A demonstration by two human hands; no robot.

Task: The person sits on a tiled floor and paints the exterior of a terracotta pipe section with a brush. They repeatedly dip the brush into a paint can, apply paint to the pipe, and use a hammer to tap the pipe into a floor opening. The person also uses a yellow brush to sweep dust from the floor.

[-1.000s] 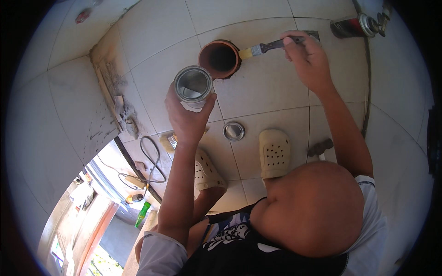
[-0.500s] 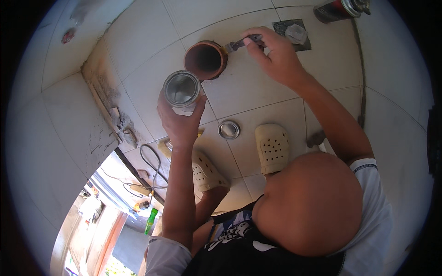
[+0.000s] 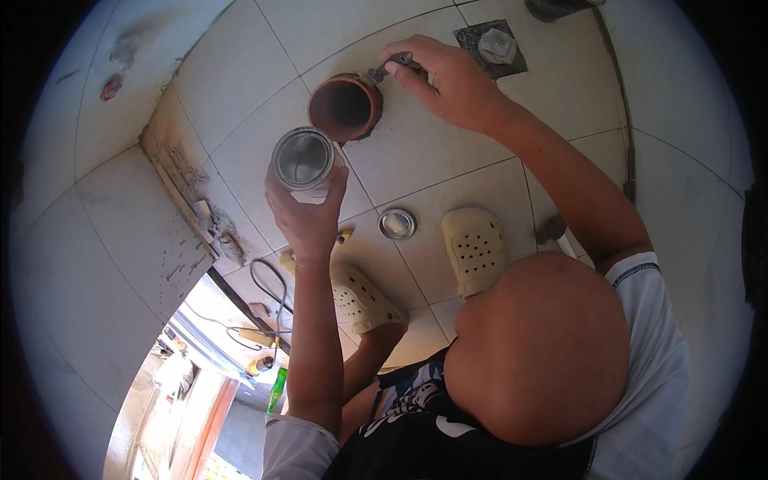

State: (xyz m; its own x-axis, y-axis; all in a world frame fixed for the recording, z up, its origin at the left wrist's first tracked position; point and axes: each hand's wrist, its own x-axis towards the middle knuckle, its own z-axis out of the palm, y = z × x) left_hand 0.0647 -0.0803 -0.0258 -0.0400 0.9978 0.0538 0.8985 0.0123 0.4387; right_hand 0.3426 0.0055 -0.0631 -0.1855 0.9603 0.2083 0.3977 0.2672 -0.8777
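Observation:
My left hand (image 3: 304, 224) is closed around an open metal can (image 3: 302, 158), its mouth facing up and grey inside. The can is just on the near left side of a reddish-brown pipe (image 3: 346, 107) that stands up from the tiles. A small paintbrush (image 3: 394, 66) with a dark handle is pinched in my right hand (image 3: 436, 84). Its tip meets the outside of the pipe's rim at the far right, where the bristles are mostly hidden. A round metal lid (image 3: 397, 224) lies on the floor nearer to me.
My feet wear beige clogs (image 3: 474, 250). A grey lump lies on a dark square plate (image 3: 498, 48) at the far right, with a dark can (image 3: 552, 8) beyond. On the left are rubble (image 3: 228, 246), a cable (image 3: 260, 280) and a green-handled tool (image 3: 278, 390).
My right hand has moved left with the paintbrush, bringing it closer along the pipe's far right side. The can stays beside the pipe in my left hand. The whole view has shifted slightly.

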